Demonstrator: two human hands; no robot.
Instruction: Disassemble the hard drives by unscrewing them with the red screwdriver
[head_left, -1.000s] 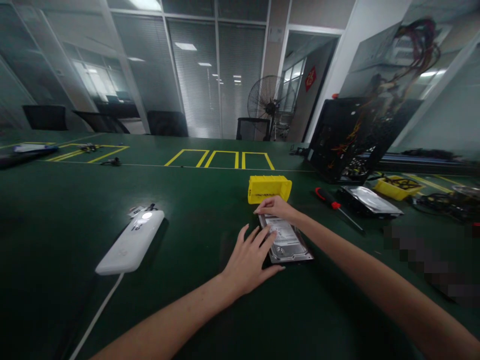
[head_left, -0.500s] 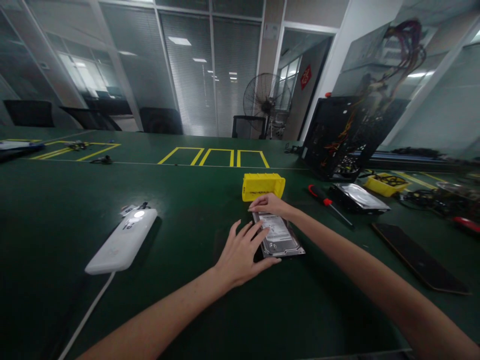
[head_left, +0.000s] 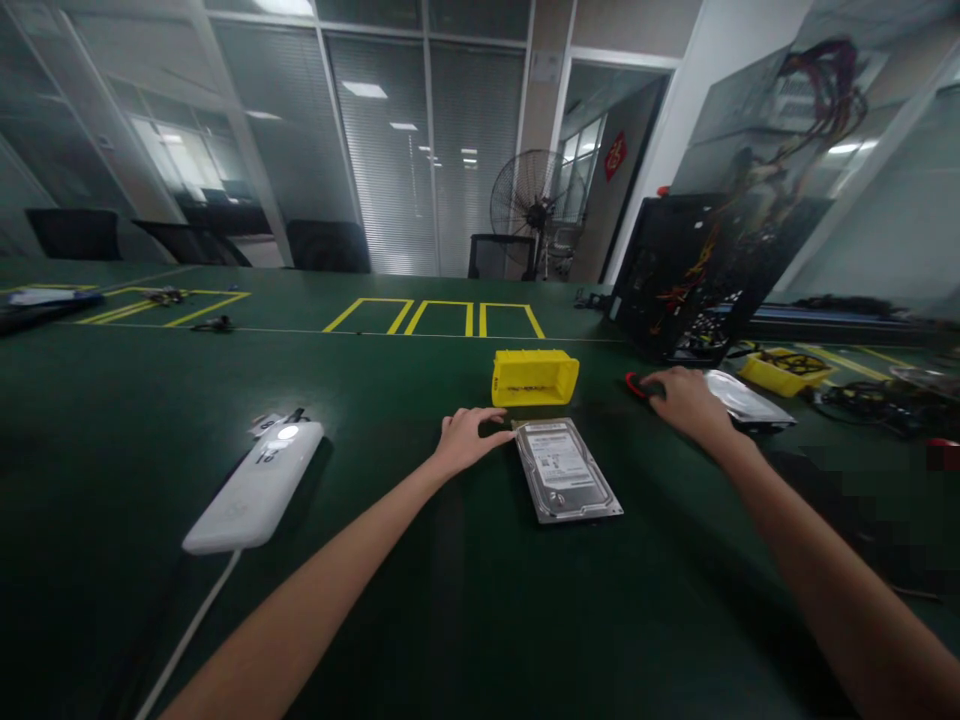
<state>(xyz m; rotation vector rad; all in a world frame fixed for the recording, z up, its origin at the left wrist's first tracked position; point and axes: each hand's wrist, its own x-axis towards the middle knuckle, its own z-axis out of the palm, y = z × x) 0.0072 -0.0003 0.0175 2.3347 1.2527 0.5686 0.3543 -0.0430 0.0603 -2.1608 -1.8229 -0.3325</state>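
Observation:
A silver hard drive (head_left: 568, 475) lies flat on the green table, its white label facing up. At its far left corner is my left hand (head_left: 469, 438), thumb and fingers apart, the thumb tip at the drive's edge; nothing is held in it. My right hand (head_left: 688, 402) is over the screwdriver (head_left: 635, 384), fingers closed around its handle. Only the red end of that handle shows; the shaft is hidden under the hand. Just beyond the drive, a yellow bin (head_left: 535, 378) rests with its opening towards me.
Right of my right hand is a second hard drive (head_left: 746, 400). Behind it stands an open black computer case (head_left: 675, 270) with loose cables. Another yellow bin (head_left: 784, 370) is further right. A white power bank (head_left: 255, 485) with a cable lies at left.
My right hand has left the hard drive and moved right onto the screwdriver. My left hand has shifted from the drive's near left side to its far left corner.

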